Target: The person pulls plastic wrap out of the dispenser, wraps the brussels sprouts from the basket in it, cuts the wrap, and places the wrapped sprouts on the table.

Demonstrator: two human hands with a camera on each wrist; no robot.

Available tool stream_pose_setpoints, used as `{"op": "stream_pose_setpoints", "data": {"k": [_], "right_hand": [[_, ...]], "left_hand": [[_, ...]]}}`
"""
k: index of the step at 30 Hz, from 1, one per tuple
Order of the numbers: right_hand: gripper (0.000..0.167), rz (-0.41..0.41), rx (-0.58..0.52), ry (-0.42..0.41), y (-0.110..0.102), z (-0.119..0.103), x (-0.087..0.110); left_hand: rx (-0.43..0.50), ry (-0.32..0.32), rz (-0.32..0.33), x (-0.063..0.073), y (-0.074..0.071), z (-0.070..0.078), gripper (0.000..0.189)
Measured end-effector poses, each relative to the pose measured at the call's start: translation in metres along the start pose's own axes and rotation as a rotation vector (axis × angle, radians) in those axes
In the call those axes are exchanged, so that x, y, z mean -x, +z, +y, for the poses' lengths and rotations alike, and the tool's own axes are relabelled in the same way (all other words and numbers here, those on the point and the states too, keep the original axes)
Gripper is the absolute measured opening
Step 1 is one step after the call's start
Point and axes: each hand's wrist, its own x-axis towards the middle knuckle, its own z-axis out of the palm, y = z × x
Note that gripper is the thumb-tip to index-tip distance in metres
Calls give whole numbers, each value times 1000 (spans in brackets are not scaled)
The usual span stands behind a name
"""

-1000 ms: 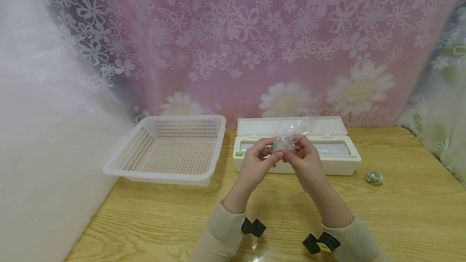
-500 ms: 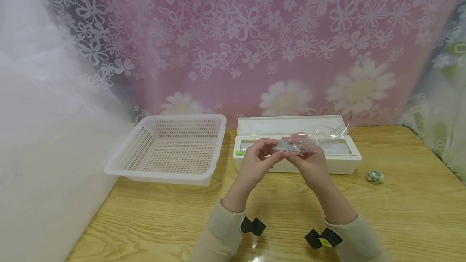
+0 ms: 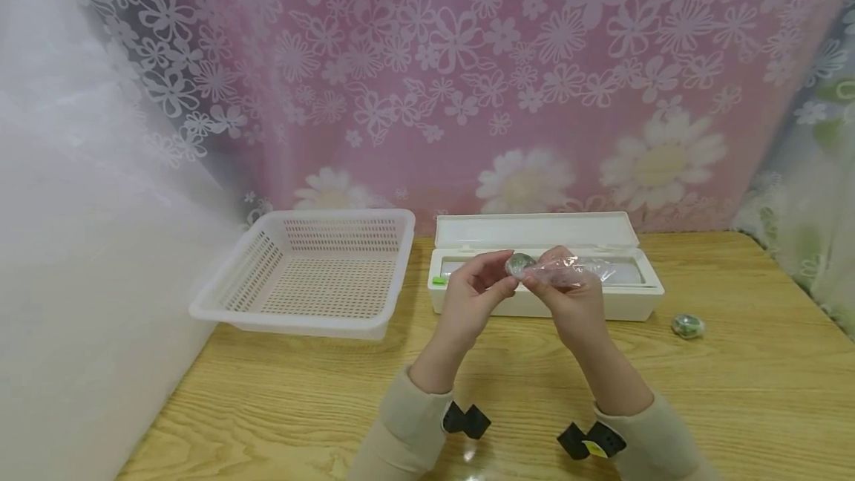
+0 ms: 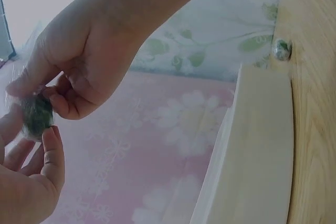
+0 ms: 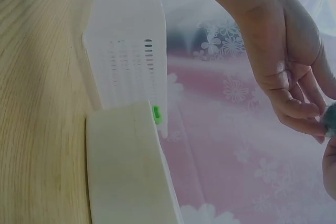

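A small dark-green rounded piece in clear plastic film is held up in front of the white box. My left hand pinches its left side between thumb and fingers. From the other side my right hand grips the gathered film, whose loose tail stretches to the right across that hand. In the left wrist view the green piece sits between the fingertips of both hands. Only an edge of the green piece appears in the right wrist view.
The open white box holds a pale roll and has a green tab at its left. A white slotted basket stands to its left. At the right, another green film-wrapped piece lies on the wooden table.
The film's tail, raised a second ago, has swung down to the right and is now drawn together in a narrower twist. More of the green piece shows. The right hand has turned slightly outward.
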Motion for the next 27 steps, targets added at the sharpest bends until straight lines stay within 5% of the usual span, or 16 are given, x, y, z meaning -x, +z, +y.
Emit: {"op": "stream_pose_setpoints", "data": {"k": [7, 15, 22, 27], "right_hand": [[6, -75, 135, -54, 0, -1, 0], [13, -200, 214, -158, -4, 0, -2], [13, -158, 82, -167, -5, 1, -4], [13, -171, 4, -62, -9, -1, -2]], "left_hand": [[159, 17, -34, 2, -1, -2, 64], [144, 64, 9, 2, -2, 0, 38], [82, 103, -71, 3, -2, 3, 35], [61, 138, -126, 2, -2, 3, 40]]}}
